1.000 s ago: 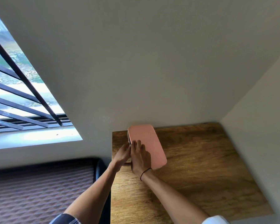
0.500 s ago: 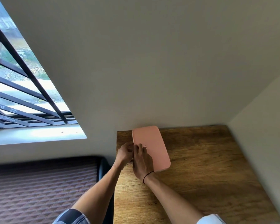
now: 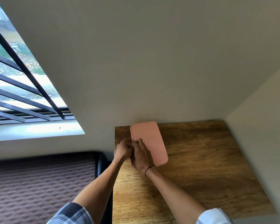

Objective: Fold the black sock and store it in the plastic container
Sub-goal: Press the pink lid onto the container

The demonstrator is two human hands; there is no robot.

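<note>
A pink plastic container [image 3: 149, 139] with its lid on lies flat at the far left of the wooden table [image 3: 200, 167], close to the wall. My left hand [image 3: 123, 149] is at the container's left long edge, fingers curled against it. My right hand [image 3: 141, 156], a black band on its wrist, lies on the lid's near-left part with fingers pressed at the same edge. Both hands touch the container. No black sock shows anywhere.
Walls close in behind the table and on its right. To the left, below the table's edge, lies a brown quilted mattress [image 3: 39, 188] with a dark frame. A barred window [image 3: 19, 88] fills the upper left.
The view has shifted slightly. Both hands stay at the container's left edge, and the lid that was raised a little on that side now lies flat.
</note>
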